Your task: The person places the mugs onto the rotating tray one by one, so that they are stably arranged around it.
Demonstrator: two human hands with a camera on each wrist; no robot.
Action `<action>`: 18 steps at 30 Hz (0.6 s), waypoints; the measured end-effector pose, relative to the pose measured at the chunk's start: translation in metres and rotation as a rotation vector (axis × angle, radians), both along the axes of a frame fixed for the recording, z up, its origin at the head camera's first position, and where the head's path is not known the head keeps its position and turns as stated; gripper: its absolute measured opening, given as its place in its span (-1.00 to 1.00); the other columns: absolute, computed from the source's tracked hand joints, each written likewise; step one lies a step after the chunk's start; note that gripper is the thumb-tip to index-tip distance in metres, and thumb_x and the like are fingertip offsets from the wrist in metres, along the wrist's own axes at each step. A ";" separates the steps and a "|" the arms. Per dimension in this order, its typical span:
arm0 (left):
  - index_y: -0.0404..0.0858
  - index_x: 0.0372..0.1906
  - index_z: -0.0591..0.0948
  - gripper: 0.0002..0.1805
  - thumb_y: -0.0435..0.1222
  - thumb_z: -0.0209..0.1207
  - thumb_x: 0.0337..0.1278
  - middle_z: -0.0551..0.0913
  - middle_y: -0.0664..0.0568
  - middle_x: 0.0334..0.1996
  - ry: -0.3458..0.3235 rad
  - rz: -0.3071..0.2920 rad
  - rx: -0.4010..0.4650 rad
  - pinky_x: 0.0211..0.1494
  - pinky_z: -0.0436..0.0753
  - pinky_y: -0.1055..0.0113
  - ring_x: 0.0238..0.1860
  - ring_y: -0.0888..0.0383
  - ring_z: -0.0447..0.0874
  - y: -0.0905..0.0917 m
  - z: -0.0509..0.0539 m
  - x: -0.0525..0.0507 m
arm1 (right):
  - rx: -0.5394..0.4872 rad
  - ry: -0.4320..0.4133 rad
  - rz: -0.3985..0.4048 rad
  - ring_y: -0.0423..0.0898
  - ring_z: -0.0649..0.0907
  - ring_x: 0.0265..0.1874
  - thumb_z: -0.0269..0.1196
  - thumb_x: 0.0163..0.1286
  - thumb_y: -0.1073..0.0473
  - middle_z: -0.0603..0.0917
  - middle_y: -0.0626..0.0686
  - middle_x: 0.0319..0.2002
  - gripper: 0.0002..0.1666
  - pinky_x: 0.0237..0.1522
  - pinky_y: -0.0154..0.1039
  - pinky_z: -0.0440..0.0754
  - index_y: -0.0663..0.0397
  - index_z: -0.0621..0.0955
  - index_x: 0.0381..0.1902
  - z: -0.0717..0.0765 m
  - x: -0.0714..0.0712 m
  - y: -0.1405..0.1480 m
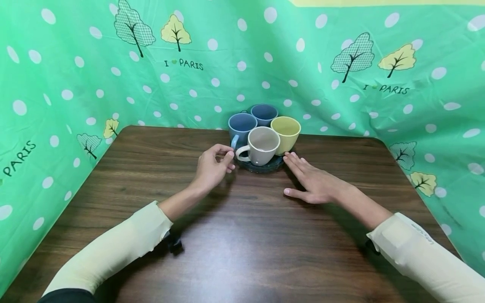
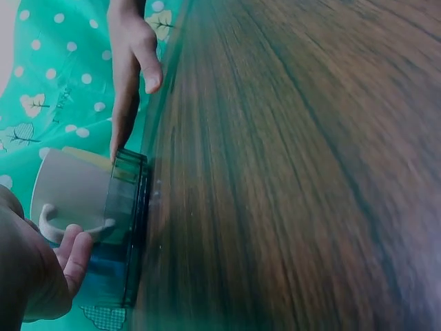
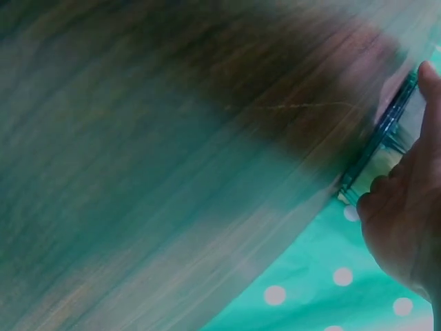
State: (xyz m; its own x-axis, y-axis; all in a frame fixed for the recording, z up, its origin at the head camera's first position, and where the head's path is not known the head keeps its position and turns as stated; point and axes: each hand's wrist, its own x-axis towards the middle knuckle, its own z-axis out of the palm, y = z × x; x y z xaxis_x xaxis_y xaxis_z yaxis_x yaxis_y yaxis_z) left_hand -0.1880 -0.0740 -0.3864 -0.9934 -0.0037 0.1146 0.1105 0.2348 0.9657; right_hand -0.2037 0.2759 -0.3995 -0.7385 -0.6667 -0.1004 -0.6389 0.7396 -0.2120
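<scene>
A dark see-through glass dish [image 1: 261, 169] stands near the table's back edge with cups in it. At its front is a white mug [image 1: 264, 143], its handle pointing left. A yellow cup [image 1: 286, 132] is to the right; one blue mug [image 1: 242, 126] is at left and another blue cup [image 1: 264, 112] behind. My left hand [image 1: 214, 165], fingers loosely bent, is beside the dish's left side, close to the mug handles; contact is unclear. My right hand [image 1: 314, 181] reaches with straight fingers to the dish's right rim, below the yellow cup, thumb spread.
The brown wooden table [image 1: 235, 235] spreads in front of the dish. A green polka-dot cloth [image 1: 235, 54] with printed trees hangs behind the table and along both sides. Part of a small dark thing shows behind the blue cups.
</scene>
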 end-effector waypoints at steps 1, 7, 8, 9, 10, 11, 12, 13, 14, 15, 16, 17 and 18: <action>-0.36 0.17 0.76 -0.78 -0.31 0.26 0.71 0.82 -0.35 0.07 0.000 0.001 -0.003 -0.20 0.91 0.32 -0.37 0.24 0.85 -0.002 0.000 0.000 | -0.002 0.000 0.000 0.34 -0.04 0.88 0.22 0.76 -0.29 -0.13 0.29 0.89 0.15 0.84 0.38 0.12 0.26 -0.02 0.86 0.001 0.000 0.000; -0.37 0.13 0.76 -0.78 -0.30 0.26 0.71 0.81 -0.27 0.00 -0.009 0.003 -0.021 -0.20 0.91 0.26 -0.40 0.24 0.84 -0.011 0.000 0.000 | 0.014 0.055 -0.036 0.29 0.10 0.86 0.12 0.83 -0.22 0.02 0.26 0.87 -0.03 0.84 0.32 0.20 0.20 0.09 0.86 0.007 0.001 -0.003; -0.37 0.14 0.75 -0.78 -0.29 0.27 0.71 0.81 -0.27 0.00 -0.011 0.004 -0.023 -0.20 0.91 0.25 -0.40 0.24 0.84 -0.013 0.000 0.000 | 0.016 0.075 -0.045 0.28 0.14 0.85 0.11 0.84 -0.22 0.05 0.26 0.87 -0.05 0.83 0.31 0.22 0.18 0.11 0.86 0.008 0.001 -0.003; -0.37 0.14 0.75 -0.77 -0.28 0.27 0.71 0.81 -0.28 0.01 -0.012 0.006 -0.027 -0.20 0.91 0.25 -0.41 0.25 0.84 -0.015 -0.001 -0.001 | 0.014 0.097 -0.054 0.28 0.19 0.84 0.11 0.84 -0.22 0.09 0.25 0.86 -0.07 0.82 0.30 0.25 0.15 0.14 0.85 0.009 0.002 -0.002; -0.36 0.13 0.75 -0.77 -0.28 0.27 0.71 0.81 -0.29 0.01 -0.014 0.007 -0.028 -0.20 0.90 0.26 -0.41 0.25 0.84 -0.017 -0.001 -0.001 | 0.009 0.121 -0.061 0.29 0.25 0.81 0.11 0.84 -0.21 0.13 0.25 0.85 -0.10 0.80 0.30 0.30 0.13 0.16 0.85 0.010 0.002 -0.002; -0.36 0.14 0.75 -0.77 -0.27 0.27 0.71 0.81 -0.30 0.02 -0.016 0.008 -0.031 -0.21 0.89 0.28 -0.41 0.24 0.84 -0.019 -0.001 -0.001 | 0.004 0.146 -0.066 0.30 0.30 0.79 0.12 0.84 -0.19 0.18 0.26 0.83 -0.12 0.78 0.31 0.34 0.12 0.19 0.84 0.011 0.002 -0.001; -0.36 0.14 0.75 -0.76 -0.27 0.27 0.71 0.81 -0.31 0.04 -0.018 0.012 -0.033 -0.22 0.88 0.31 -0.41 0.24 0.83 -0.021 -0.001 -0.001 | -0.003 0.175 -0.072 0.33 0.38 0.74 0.13 0.84 -0.16 0.23 0.27 0.81 -0.15 0.74 0.33 0.40 0.11 0.23 0.83 0.013 0.003 0.000; -0.37 0.15 0.75 -0.75 -0.26 0.27 0.71 0.81 -0.34 0.05 -0.020 0.014 -0.032 -0.24 0.87 0.33 -0.41 0.23 0.84 -0.023 -0.001 -0.001 | -0.012 0.208 -0.081 0.35 0.45 0.69 0.15 0.83 -0.14 0.30 0.28 0.78 -0.18 0.68 0.36 0.48 0.11 0.28 0.81 0.014 0.003 0.001; -0.38 0.16 0.75 -0.74 -0.26 0.27 0.71 0.80 -0.36 0.07 -0.022 0.016 -0.033 -0.24 0.87 0.35 -0.40 0.22 0.84 -0.025 -0.001 -0.001 | -0.023 0.242 -0.091 0.36 0.53 0.63 0.18 0.82 -0.11 0.39 0.29 0.74 -0.22 0.60 0.38 0.56 0.11 0.34 0.78 0.015 0.003 0.003; -0.38 0.17 0.75 -0.74 -0.25 0.27 0.72 0.80 -0.37 0.08 -0.023 0.018 -0.037 -0.25 0.86 0.37 -0.40 0.22 0.84 -0.027 -0.001 -0.002 | -0.033 0.278 -0.100 0.37 0.62 0.55 0.22 0.80 -0.07 0.48 0.30 0.68 -0.26 0.50 0.40 0.65 0.12 0.40 0.74 0.017 0.004 0.005; -0.38 0.17 0.74 -0.74 -0.25 0.27 0.72 0.80 -0.38 0.10 -0.025 0.020 -0.041 -0.25 0.86 0.37 -0.40 0.21 0.84 -0.029 -0.001 -0.002 | -0.043 0.314 -0.108 0.38 0.69 0.47 0.25 0.78 -0.03 0.57 0.32 0.60 -0.30 0.40 0.40 0.72 0.13 0.47 0.70 0.018 0.004 0.007; -0.38 0.18 0.74 -0.73 -0.25 0.27 0.72 0.80 -0.38 0.10 -0.026 0.022 -0.045 -0.25 0.86 0.38 -0.39 0.20 0.85 -0.031 -0.001 -0.002 | -0.051 0.348 -0.116 0.37 0.74 0.39 0.28 0.76 0.00 0.66 0.33 0.52 -0.34 0.30 0.40 0.77 0.15 0.53 0.65 0.019 0.004 0.009; -0.37 0.18 0.74 -0.73 -0.25 0.27 0.72 0.79 -0.39 0.11 -0.026 0.025 -0.049 -0.24 0.87 0.37 -0.39 0.19 0.85 -0.033 -0.001 -0.003 | -0.059 0.377 -0.124 0.35 0.78 0.31 0.30 0.74 0.02 0.72 0.33 0.44 -0.37 0.21 0.39 0.80 0.16 0.57 0.60 0.019 0.005 0.011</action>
